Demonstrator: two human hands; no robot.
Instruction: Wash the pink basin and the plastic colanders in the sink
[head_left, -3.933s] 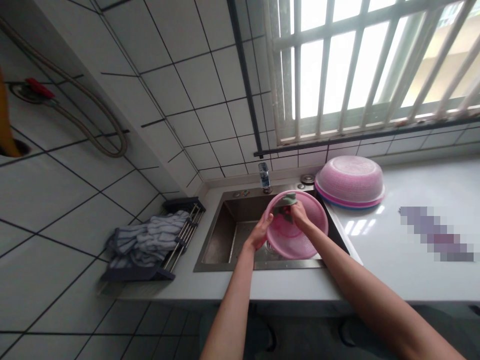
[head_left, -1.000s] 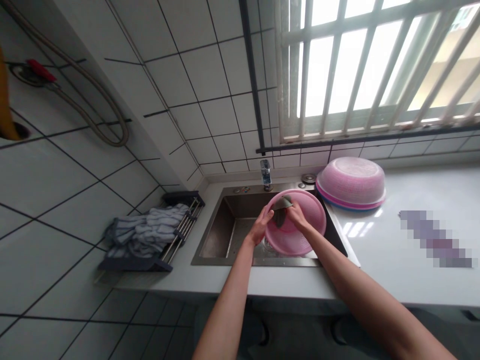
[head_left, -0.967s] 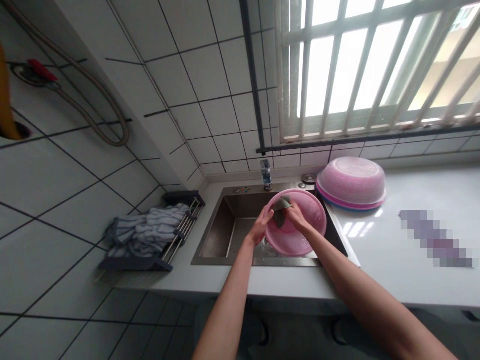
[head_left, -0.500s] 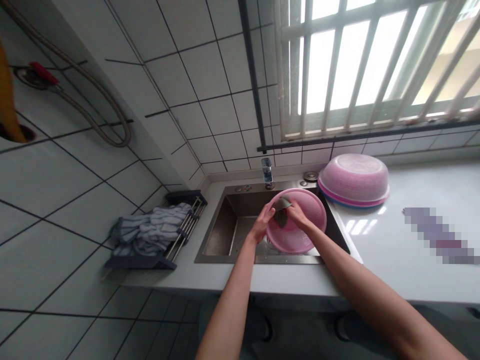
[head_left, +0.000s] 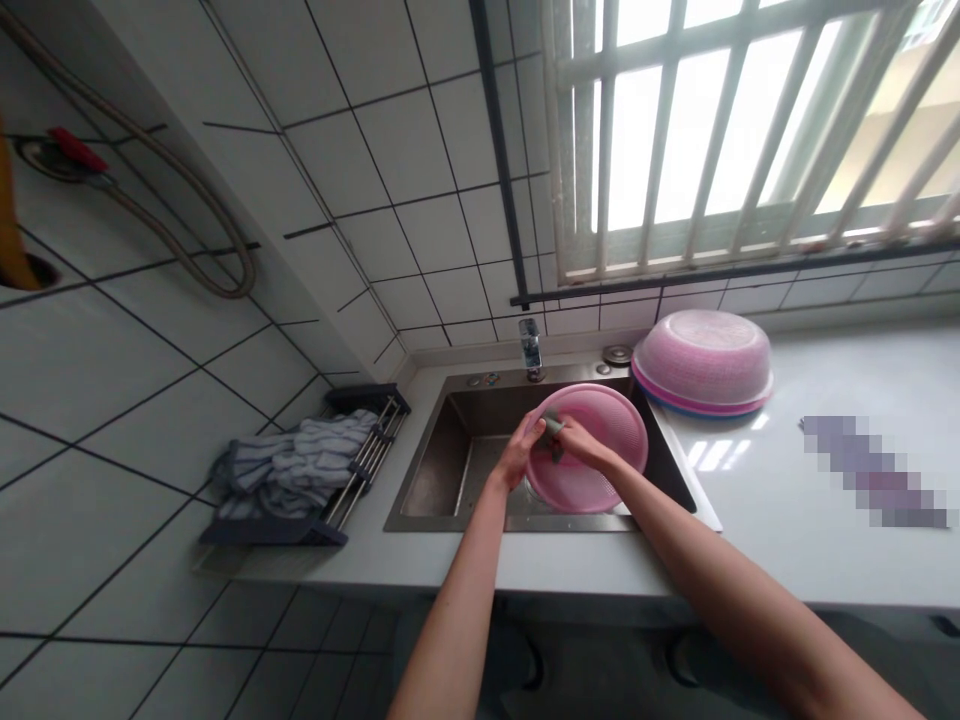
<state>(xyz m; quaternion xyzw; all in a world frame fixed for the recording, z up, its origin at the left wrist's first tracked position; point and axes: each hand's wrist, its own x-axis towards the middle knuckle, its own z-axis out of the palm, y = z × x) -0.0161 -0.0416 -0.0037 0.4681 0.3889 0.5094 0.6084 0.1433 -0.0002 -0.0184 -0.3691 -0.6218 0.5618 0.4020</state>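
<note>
- grey-green cloth (head_left: pixel 554 424) partly hidden by right hand (head_left: pixel 574 438) clamped on it
- counter item (head_left: pixel 874 475) pixelated
- left hand (head_left: pixel 517 456) gripping basket (head_left: pixel 577 485) at rim
- basket: pink, round, holed, tilted over sink (head_left: pixel 441 472)

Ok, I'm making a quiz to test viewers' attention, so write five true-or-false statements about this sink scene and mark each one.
1. The left hand holds the pink colander by its rim. True.
2. The right hand has a grey-green cloth. True.
3. The colander lies on the countertop. False: it is held over the sink.
4. Nothing stands left of the sink. False: striped fabric lies on a dark rack there.
5. An upside-down pink basin sits right of the sink. True.
</note>
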